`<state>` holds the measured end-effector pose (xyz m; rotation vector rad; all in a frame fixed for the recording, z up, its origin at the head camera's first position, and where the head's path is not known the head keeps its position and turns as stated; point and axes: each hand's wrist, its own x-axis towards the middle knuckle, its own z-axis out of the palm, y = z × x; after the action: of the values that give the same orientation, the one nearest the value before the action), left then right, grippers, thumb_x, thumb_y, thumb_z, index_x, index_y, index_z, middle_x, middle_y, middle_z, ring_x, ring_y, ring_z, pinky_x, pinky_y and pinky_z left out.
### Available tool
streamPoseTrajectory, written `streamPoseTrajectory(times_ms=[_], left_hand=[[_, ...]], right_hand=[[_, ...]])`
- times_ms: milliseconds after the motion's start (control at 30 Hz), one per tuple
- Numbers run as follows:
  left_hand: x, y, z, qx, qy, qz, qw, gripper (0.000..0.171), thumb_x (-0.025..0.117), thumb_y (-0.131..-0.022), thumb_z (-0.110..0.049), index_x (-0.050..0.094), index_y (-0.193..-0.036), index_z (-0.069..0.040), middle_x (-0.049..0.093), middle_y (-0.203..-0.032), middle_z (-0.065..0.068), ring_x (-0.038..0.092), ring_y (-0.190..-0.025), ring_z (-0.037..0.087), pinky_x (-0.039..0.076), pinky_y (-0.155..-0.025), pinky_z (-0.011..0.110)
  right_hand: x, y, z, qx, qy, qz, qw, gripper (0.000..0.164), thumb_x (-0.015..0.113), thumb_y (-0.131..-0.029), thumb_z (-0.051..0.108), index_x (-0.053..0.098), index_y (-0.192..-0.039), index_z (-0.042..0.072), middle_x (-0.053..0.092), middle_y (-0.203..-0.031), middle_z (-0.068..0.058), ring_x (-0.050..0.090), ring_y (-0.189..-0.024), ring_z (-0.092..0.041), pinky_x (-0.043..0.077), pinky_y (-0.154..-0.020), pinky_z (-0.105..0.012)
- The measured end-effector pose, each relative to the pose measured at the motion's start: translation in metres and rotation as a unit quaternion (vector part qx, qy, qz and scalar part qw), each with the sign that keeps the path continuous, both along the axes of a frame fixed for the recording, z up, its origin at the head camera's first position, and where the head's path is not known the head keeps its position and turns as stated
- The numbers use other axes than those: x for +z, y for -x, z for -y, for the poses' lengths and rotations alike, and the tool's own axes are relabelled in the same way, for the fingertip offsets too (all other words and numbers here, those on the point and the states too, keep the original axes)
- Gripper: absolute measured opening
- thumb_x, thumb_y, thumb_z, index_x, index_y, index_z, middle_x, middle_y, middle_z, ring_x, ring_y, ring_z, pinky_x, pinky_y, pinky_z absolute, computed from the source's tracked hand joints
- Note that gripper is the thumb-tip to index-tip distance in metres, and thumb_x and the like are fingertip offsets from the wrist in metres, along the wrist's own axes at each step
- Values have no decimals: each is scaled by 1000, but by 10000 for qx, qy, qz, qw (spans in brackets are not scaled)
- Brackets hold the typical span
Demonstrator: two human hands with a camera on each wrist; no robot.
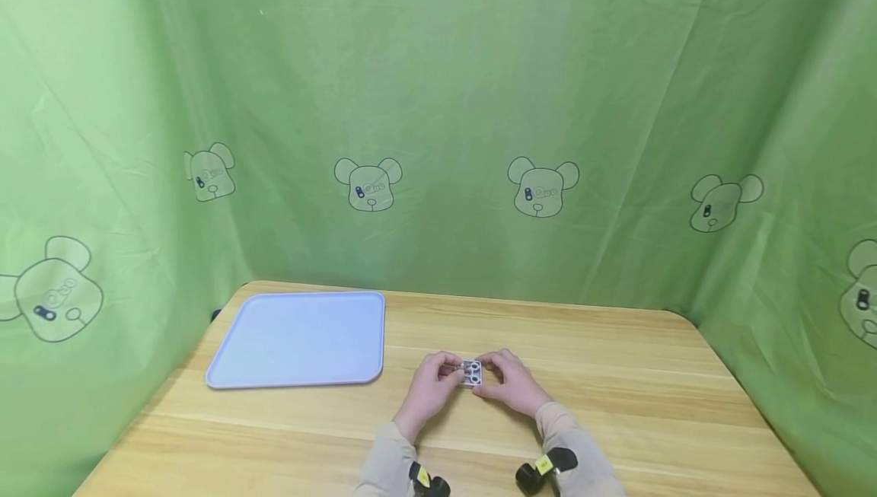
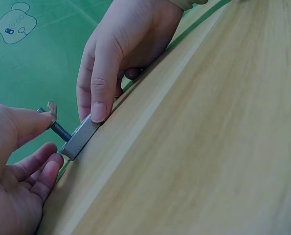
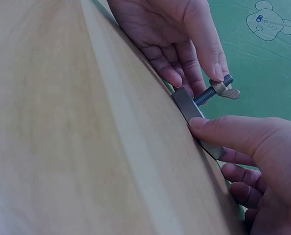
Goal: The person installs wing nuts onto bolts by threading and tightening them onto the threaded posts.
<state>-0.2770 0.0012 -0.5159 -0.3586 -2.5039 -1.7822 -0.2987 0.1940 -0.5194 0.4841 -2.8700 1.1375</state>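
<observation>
A small grey metal block (image 1: pixel 474 375) with round holes in its face rests on the wooden table between my two hands. From it sticks a threaded bolt (image 2: pixel 61 131), with a brass-coloured wing nut (image 3: pixel 230 93) near its free end. My left hand (image 1: pixel 432 384) pinches the wing nut between thumb and forefinger, its other fingers curled close by the block. My right hand (image 1: pixel 514 385) grips the opposite end of the block, thumb (image 3: pixel 218 128) on the near side face. The fingertips behind the block are partly hidden in both wrist views.
A pale blue rectangular tray (image 1: pixel 301 341) lies at the left of the wooden table (image 1: pixel 617 360). Green curtains (image 1: pixel 452 86) printed with bear heads hang behind and at both sides. Black wrist cameras (image 1: pixel 530 478) are strapped over the sleeves.
</observation>
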Motion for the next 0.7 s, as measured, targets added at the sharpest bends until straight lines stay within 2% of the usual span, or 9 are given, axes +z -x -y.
streamPoseTrajectory(times_ms=[200,367,467,600,700], left_hand=[[1,0,0,-3,46,-18,10000,17,63,-91,-13,66,-107,-5,60,-107,10,57,-95,15,48,-82,24],[0,1,0,28,-432,304,9986,29,64,-89,-10,57,-115,0,60,-110,14,59,-92,15,52,-80,24],[-1,2,0,98,-673,430,9968,28,66,-85,-7,51,-109,1,61,-106,15,60,-89,15,53,-77,23],[-2,2,-1,166,-518,313,9980,21,67,-79,-2,52,-94,-1,58,-104,13,59,-88,15,51,-75,20],[-2,1,0,142,-395,227,9989,19,67,-77,-1,53,-90,-2,55,-104,13,58,-87,15,51,-74,19]], right_hand=[[0,0,0,-10,-10,-20,10000,52,83,-72,32,64,-116,12,55,-99,0,45,-88,-13,40,-79,-26],[-1,1,0,-9,-23,-16,10000,53,83,-72,32,64,-117,12,54,-98,0,45,-88,-13,40,-78,-26],[-1,1,0,20,-25,-31,10000,53,83,-72,32,64,-118,12,54,-97,0,44,-86,-13,39,-77,-26],[0,0,0,33,2,-46,10000,53,83,-72,32,64,-117,11,54,-96,0,43,-86,-13,39,-76,-25],[1,0,0,22,29,-36,10000,53,83,-71,32,65,-117,11,54,-96,-1,43,-86,-13,39,-76,-26]])
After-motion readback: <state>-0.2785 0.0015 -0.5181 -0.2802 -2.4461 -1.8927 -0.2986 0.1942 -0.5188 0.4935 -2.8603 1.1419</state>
